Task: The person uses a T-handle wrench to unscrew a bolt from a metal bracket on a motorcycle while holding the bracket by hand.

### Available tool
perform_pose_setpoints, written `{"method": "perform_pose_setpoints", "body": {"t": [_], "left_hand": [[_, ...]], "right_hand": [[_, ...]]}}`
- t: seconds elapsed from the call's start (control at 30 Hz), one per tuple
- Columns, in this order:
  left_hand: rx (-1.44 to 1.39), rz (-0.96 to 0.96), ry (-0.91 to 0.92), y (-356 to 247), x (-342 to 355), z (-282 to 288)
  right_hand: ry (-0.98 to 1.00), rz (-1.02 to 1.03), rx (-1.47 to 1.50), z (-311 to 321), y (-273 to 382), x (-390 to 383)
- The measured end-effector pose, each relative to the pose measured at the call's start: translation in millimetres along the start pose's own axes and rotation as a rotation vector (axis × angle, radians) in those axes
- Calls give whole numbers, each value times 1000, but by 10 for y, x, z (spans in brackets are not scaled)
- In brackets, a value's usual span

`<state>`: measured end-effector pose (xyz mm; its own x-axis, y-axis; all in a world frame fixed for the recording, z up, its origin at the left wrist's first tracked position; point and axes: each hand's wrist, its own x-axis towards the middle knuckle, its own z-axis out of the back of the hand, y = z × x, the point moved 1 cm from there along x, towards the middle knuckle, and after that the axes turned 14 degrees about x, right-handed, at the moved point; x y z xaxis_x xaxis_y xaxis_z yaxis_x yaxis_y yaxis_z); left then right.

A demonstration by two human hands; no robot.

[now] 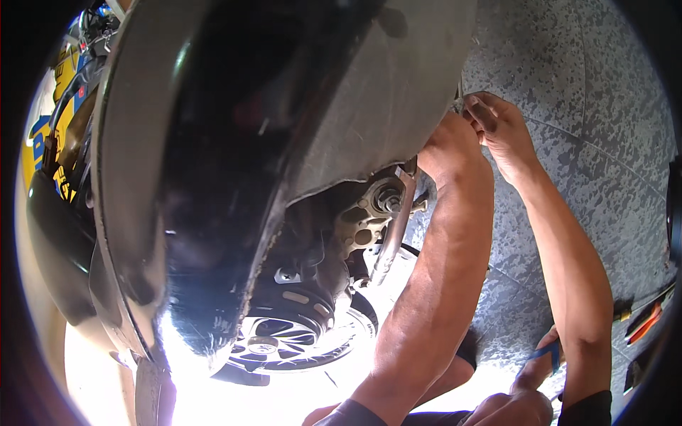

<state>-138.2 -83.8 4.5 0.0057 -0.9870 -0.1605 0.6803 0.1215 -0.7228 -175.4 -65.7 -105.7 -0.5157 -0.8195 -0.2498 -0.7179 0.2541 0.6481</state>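
A scooter's large body panel, glossy black (220, 142) with a dull grey part (383, 92), fills the left and middle. My left forearm rises past its edge. My left hand (453, 135) is bent in at the panel's rim, its fingers hidden behind it. Close beside it, my right hand (497, 122) has its fingers curled and pinched at the rim, near a thin metal piece (459, 89). What the right fingertips hold is too small to make out. Below the panel show a light metal bracket (366, 219) and a silver tube (392, 245).
A spoked wheel (266, 346) stands below, in strong glare. The speckled grey floor (547, 64) lies to the right, with a red-orange handled tool (645, 323) at its edge. A blue strap (547, 353) crosses a foot at the lower right. Yellow printed material (65, 74) is far left.
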Motion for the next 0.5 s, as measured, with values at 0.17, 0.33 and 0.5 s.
{"method": "perform_pose_setpoints", "body": {"t": [0.17, 0.33, 0.5], "left_hand": [[-62, -82, -157, 377, 285, -179], [364, -318, -11, 458, -498, 265], [-547, 324, 51, 1217, -1496, 854]], "right_hand": [[206, -107, 213, 45, 11, 22], [198, -118, 205, 136, 20, -31], [129, -39, 202, -86, 75, -33]]}}
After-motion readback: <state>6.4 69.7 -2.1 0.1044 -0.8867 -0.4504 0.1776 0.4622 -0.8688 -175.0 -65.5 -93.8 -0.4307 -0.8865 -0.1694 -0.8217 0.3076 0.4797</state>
